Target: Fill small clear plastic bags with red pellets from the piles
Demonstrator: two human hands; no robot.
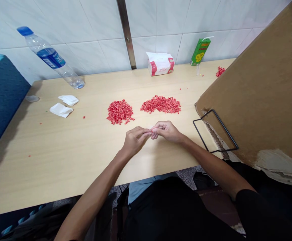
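My left hand (pixel 136 138) and my right hand (pixel 166 131) meet at the fingertips above the table, just in front of two heaps. Pinched where the fingers touch is a small red piece (pixel 152 131), mostly covered by them. Both hands are closed around that spot, and I cannot tell which one carries more of it. Beyond my left hand lies a round heap of small red cylindrical pieces (pixel 120 111). A wider, curved heap of the same red pieces (pixel 161 104) lies beyond my right hand.
A tilted plastic bottle (pixel 52 60) and crumpled tissues (pixel 61 109) are at left. Along the wall stand a tissue pack (pixel 161 64) and a green drink carton (pixel 200 52). A big cardboard panel (pixel 256 93) with a black wire frame (pixel 223 125) blocks the right side.
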